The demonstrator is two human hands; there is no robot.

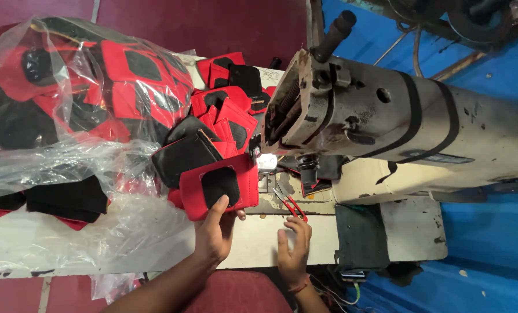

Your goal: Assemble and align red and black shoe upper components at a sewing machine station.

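My left hand grips the near edge of a red fabric piece with a black patch, held just left of the needle area of a beige sewing machine. My right hand rests on the machine table with fingers curled beside red-handled thread snips, which lie on the table touching its fingertips.
A heap of red and black fabric pieces lies behind the held piece. A clear plastic bag full of the same pieces covers the left of the table. Blue sheeting lies under the machine on the right.
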